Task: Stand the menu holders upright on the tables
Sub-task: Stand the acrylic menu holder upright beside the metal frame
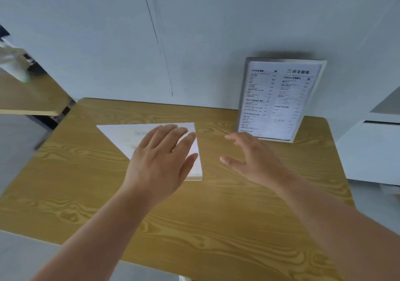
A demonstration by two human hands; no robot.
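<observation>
Head view shows one menu holder [279,98] standing upright at the back right of the wooden table [216,215], against the wall [194,31], while a second menu holder [121,135] lies flat near the table's middle. Left hand [160,161], fingers spread, covers the flat one's right part; right hand [253,159] hovers open just beside it, holding nothing.

Looks like a café or small drinks shop. Upright menu holder [279,98] w/ printed sheet headed COFFEE, SPECIAL, FRUIT DRINKS, on wood-grain surface [216,215] vs plain white wall [194,31]. Second similar surface [28,98] at left w/ blurred cup [15,64].
</observation>
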